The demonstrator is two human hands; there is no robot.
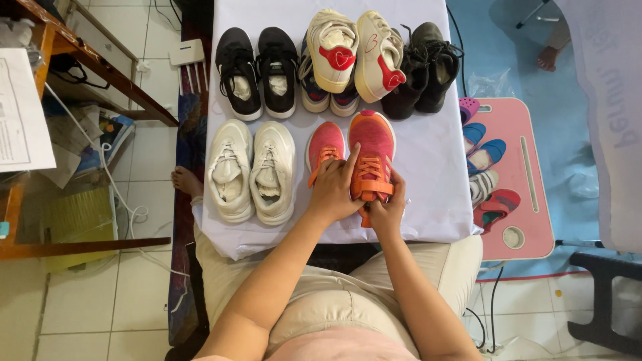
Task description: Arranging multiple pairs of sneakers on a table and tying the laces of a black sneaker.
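So the person is sitting at a small table with a white cloth (428, 167) over it, and both hands are on one pink and orange sneaker (372, 144) near the front edge, a bit right of centre. The left hand (332, 190) is curled loosely over the shoe's left side, fingers bent across the orange laces (370, 175). The right hand (386, 208) is closed in around the heel end and the lace tips, thumb up against the shoe's right side. Both hands are partly closed on it, not flat, not fists.

Its partner, the other pink sneaker (325, 146), sits just beside it on the left, touching the left hand's knuckles. Further left is a pair of cream chunky sneakers (251, 170). Along the far row: black sneakers (257, 70), a white pair with red hearts (354, 50) stacked on another pair, and black lace-up shoes (424, 67) at the far right.

Off to the right there's a pink tray table (521, 194) with small kids' sandals (485, 170) lined along its left edge. A wooden desk (73, 47) is on the left.
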